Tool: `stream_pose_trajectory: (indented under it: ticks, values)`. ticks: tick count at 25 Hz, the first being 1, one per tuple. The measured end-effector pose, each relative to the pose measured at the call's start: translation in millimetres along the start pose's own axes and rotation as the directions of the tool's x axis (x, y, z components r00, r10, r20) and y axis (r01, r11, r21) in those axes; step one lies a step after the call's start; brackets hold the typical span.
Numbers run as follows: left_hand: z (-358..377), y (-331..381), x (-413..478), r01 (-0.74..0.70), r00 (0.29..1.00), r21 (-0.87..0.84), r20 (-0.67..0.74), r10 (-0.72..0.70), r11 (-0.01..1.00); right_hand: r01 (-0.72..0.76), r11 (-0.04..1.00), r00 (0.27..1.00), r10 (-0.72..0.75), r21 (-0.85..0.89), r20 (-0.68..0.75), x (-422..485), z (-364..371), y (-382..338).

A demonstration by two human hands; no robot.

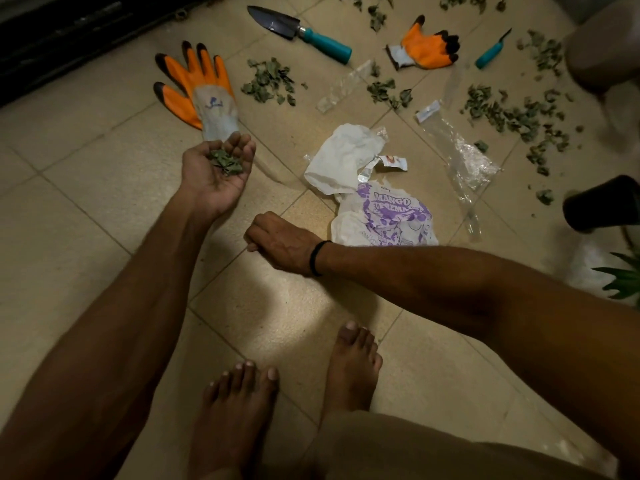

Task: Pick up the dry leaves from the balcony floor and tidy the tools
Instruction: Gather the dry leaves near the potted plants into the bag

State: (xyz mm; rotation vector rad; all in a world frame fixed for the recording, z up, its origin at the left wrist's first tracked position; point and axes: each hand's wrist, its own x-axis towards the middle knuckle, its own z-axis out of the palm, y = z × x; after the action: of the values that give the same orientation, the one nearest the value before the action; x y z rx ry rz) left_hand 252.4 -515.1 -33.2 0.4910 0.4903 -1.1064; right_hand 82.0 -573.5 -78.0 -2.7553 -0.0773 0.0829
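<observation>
My left hand (216, 169) is turned palm up above the tiles, fingers curled round a small heap of dry leaves (225, 161). My right hand (278, 241) hovers low over the floor, knuckles up and fingers curled under; nothing shows in it. More dry leaves lie in piles at the back (269, 81), centre (388, 91) and right (512, 116). A teal-handled trowel (301, 31) and a small teal-handled tool (491, 50) lie at the back. One orange glove (197, 86) lies flat, another (424, 46) is crumpled.
A white bag with purple print (384, 216) and crumpled white paper (343, 157) lie right of my right hand. Clear plastic wrappers (464, 157) lie among the leaves. A dark pot (602, 202) and a plant (623, 275) stand at the right edge. My bare feet (298, 375) are below.
</observation>
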Motion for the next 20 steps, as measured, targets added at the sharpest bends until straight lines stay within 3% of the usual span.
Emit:
stream_pose_trajectory:
  ticks: [13, 18, 20]
  values:
    - [1.4, 13.3, -5.7, -0.055, 0.998, -0.034, -0.012, 0.055, 0.998, -0.088, 0.995, 0.992, 0.092, 0.046, -0.081, 13.9, -14.5, -8.9]
    - [0.3, 19.3, -7.5, -0.083, 0.996, -0.035, -0.03, 0.082, 0.996, 0.026, 0.999, 0.999, -0.026, -0.019, 0.033, 32.4, -1.2, -27.5]
    - [-1.5, 22.0, -7.5, -0.093, 0.995, -0.037, -0.037, 0.091, 0.995, -0.014, 0.997, 0.997, 0.008, 0.075, 0.074, 40.4, 0.9, -38.5]
